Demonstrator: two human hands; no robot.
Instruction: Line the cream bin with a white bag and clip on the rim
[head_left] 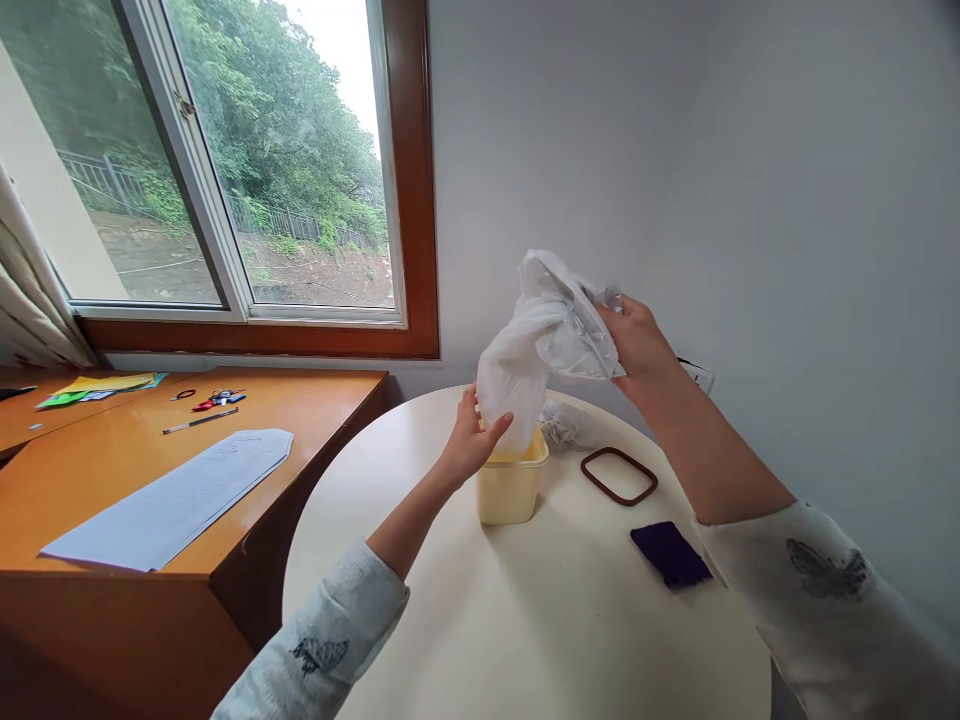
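Observation:
A white translucent plastic bag (514, 385) rises out of a small cream-yellow bin (512, 492) on the round table, its upper end bent over to the right. My right hand (637, 340) grips that upper end in closed fingers, well above the table. Lower down, my left hand (472, 438) is cupped around the bag's left side just above the bin's rim, thumb in front and fingers partly behind it. The bag's lower end is hidden inside the bin.
On the white round table (555, 640) lie a brown rounded frame (587, 465), a folded dark purple cloth (670, 554) and a crumpled pale bag (564, 424). An orange-brown desk (187, 400) at left holds papers (176, 500), a pen (199, 421) and keys (221, 399).

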